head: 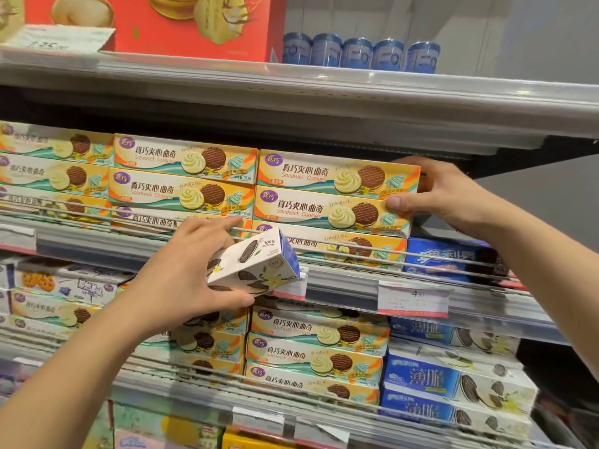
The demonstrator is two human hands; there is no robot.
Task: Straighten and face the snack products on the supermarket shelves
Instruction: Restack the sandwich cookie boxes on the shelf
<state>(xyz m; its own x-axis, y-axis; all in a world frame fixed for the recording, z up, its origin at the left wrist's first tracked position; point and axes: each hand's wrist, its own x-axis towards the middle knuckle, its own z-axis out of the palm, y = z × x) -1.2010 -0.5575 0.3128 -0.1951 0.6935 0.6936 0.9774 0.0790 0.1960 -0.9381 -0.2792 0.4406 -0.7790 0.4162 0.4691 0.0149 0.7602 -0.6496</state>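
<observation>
Got my left hand [181,273] wrapped round a white cookie box [254,265] held just in front of the middle shelf [340,280], right hand [434,192] pinching the right end of the orange sandwich-cookie stack [334,192], so I'd nudge it flush, labels forward.

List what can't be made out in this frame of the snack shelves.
- Price label, head view: digits too small and blurred.
- Blue Oreo pack: partly hidden behind the rail wires and the right forearm.
- White cookie box in the left hand: its far end covered by the grip.
- Right hand: fingers hidden behind the sandwich cookie boxes.
- Left-edge boxes: print motion-blurred.
</observation>
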